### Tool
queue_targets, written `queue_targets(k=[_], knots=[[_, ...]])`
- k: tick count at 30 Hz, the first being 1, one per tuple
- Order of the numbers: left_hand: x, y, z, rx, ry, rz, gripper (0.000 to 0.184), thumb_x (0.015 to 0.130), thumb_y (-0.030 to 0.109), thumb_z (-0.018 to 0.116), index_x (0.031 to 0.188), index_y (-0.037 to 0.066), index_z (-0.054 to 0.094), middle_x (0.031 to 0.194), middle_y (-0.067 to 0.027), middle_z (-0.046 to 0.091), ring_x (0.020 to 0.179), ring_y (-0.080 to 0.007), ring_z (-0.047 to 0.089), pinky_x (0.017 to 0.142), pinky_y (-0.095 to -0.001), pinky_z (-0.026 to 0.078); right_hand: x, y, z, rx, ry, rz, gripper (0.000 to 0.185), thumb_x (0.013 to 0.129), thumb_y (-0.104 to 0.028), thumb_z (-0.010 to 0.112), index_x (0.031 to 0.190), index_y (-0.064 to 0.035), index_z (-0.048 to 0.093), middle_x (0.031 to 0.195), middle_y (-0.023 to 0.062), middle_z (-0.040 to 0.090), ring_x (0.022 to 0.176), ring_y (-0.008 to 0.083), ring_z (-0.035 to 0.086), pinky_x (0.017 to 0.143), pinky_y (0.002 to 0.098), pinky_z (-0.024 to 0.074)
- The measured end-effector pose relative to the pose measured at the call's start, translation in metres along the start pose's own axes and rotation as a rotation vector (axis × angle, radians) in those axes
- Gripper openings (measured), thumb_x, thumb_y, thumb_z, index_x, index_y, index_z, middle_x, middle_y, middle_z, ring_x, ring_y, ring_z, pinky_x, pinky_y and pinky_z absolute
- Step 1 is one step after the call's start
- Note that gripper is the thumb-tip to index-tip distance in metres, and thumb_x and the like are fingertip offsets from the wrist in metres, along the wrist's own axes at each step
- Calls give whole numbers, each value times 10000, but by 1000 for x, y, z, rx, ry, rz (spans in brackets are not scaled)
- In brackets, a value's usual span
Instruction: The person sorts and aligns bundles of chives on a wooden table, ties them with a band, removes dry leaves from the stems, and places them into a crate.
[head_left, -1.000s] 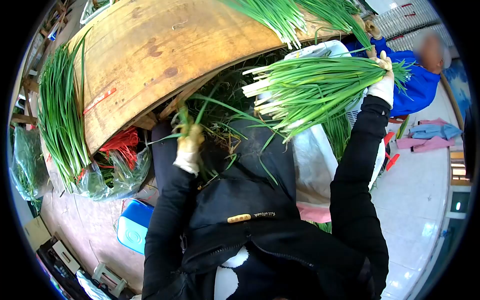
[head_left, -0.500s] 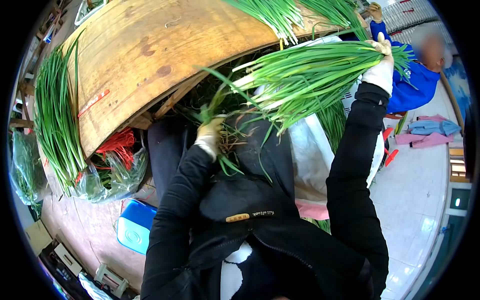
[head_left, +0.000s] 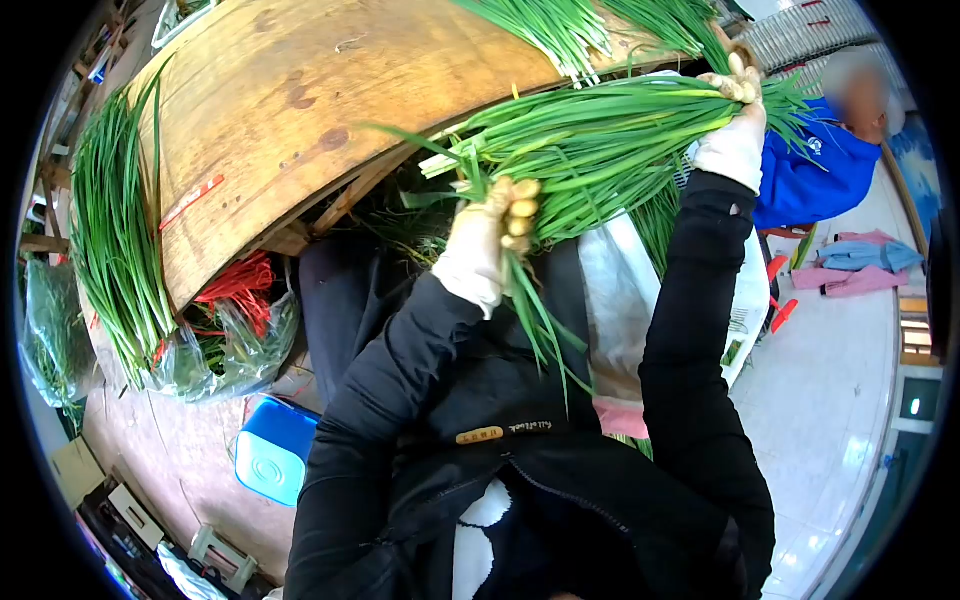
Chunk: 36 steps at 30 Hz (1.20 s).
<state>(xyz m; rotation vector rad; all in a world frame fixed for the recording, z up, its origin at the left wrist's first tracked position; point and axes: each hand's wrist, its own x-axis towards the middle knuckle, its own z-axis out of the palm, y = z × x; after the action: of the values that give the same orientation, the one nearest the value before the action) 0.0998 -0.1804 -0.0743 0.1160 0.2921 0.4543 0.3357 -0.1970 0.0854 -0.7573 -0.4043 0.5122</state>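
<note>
Gloved in white, my right hand (head_left: 738, 105) is closed round the leafy part of a big bunch of garlic chives (head_left: 600, 135). The bunch lies sideways over my lap, its pale stem ends pointing left toward the table edge. My left hand (head_left: 495, 225), also gloved, has its fingers curled round a few loose chive leaves (head_left: 540, 320) just below those stem ends. The loose leaves stick out above and below the fist. Whether the left fingers also touch the big bunch I cannot tell.
A wooden table (head_left: 330, 80) carries more chives (head_left: 115, 220) at its left edge and at the back. Red ties (head_left: 240, 290) and plastic bags hang below. A blue box (head_left: 273, 450) is on the floor. A white-lined container (head_left: 615, 300) stands beside my leg. A person in blue (head_left: 825, 180) is at right.
My left hand has moved up and right from over my lap to the bunch's stem ends, with loose leaves in it. My right hand has shifted slightly left and down with the bunch.
</note>
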Motion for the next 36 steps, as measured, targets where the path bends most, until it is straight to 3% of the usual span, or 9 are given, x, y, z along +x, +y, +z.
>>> queue_targets(k=[1, 2, 5, 8, 10, 13, 20, 29, 36], knots=[[-3, 2, -12, 65, 52, 33, 221, 894, 226, 446, 887, 22, 530, 636, 43, 435, 470, -33, 343, 383, -143, 284, -2, -3, 3, -36, -6, -41, 229, 860, -174, 471, 894, 48, 511, 509, -18, 373, 473, 127, 404, 572, 289, 441], [-6, 4, -29, 163, 210, 43, 204, 899, 213, 420, 856, 44, 527, 585, 67, 402, 439, -32, 318, 371, -149, 275, 13, -16, -4, -18, -67, 20, 300, 851, -146, 473, 562, -65, 467, 457, -1, 413, 470, 144, 426, 559, 287, 417], [-20, 7, -102, 32, 517, 97, 158, 888, 199, 441, 865, 73, 534, 589, 46, 449, 439, -44, 369, 359, -165, 295, 13, -31, 8, 82, -33, 55, 383, 854, -77, 435, 474, -100, 387, 430, -30, 383, 406, 122, 393, 552, 288, 418], [-25, -10, -95, -89, 143, 51, 348, 846, 297, 528, 1093, 53, 510, 840, -64, 584, 632, -122, 548, 494, -219, 458, 14, -26, 6, 67, -42, 57, 275, 852, -113, 457, 584, -49, 474, 450, -27, 397, 434, 126, 414, 566, 296, 430], [-28, -13, -47, -106, -106, 44, 614, 777, 414, 578, 1224, 34, 398, 1204, -158, 470, 922, -205, 560, 701, -319, 484, 16, -15, -2, -1, -70, -1, 186, 850, -142, 472, 812, 33, 521, 482, -25, 405, 458, 130, 429, 578, 309, 439], [-26, -5, 5, -162, -293, -1, 798, 688, 552, 592, 1224, 5, 367, 1280, -174, 376, 1042, -237, 505, 797, -342, 467, 1, -2, 3, 31, -20, 20, 271, 874, -230, 476, 882, 38, 513, 531, -23, 368, 482, 118, 384, 565, 282, 427], [1, 7, 15, -128, 6, -52, 542, 749, 508, 588, 951, 18, 475, 828, -118, 575, 602, -141, 517, 479, -199, 416, -15, 0, 13, 35, -146, 21, 303, 890, -241, 452, 877, 53, 525, 495, -43, 367, 483, 96, 425, 612, 289, 428], [-18, 5, -17, 296, -162, 18, 185, 851, 256, 510, 875, 74, 498, 734, -20, 529, 509, -81, 405, 464, -218, 343, -22, -9, 17, 35, -371, 18, 295, 891, -239, 461, 884, 48, 529, 548, -43, 327, 526, 95, 391, 607, 303, 422], [-32, 15, -163, -185, 635, 134, 242, 906, 170, 377, 937, -40, 492, 821, -121, 574, 647, -196, 554, 523, -236, 470, -6, -45, 20, 86, -361, -20, 318, 893, -242, 438, 868, 62, 529, 547, -40, 372, 512, 95, 406, 616, 316, 438]])
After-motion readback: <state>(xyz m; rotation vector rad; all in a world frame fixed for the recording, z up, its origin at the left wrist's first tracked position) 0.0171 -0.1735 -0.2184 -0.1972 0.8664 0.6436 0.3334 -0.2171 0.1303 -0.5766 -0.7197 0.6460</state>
